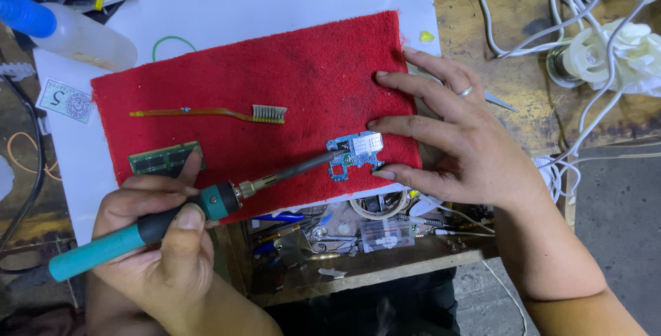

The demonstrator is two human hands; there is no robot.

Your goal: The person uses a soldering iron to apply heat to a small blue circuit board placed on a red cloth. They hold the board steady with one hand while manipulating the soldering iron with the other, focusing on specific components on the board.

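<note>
Left hand (155,239) is wrapped tight around the teal-handled soldering iron (172,219), thumb on top, tip aimed toward 2 o'clock and landing on the left edge of the small blue circuit board (354,155). The board lies at the red mat's (248,81) lower right corner. Right hand (454,143) has its fingers spread, fingertips pinning the board from 3 o'clock. My read: keep the pinning fingers off the hot tip, rest the iron wrist, touch briefly. Toothbrush (213,113) and green memory module (164,158) lie at 9 o'clock of the board.
</note>
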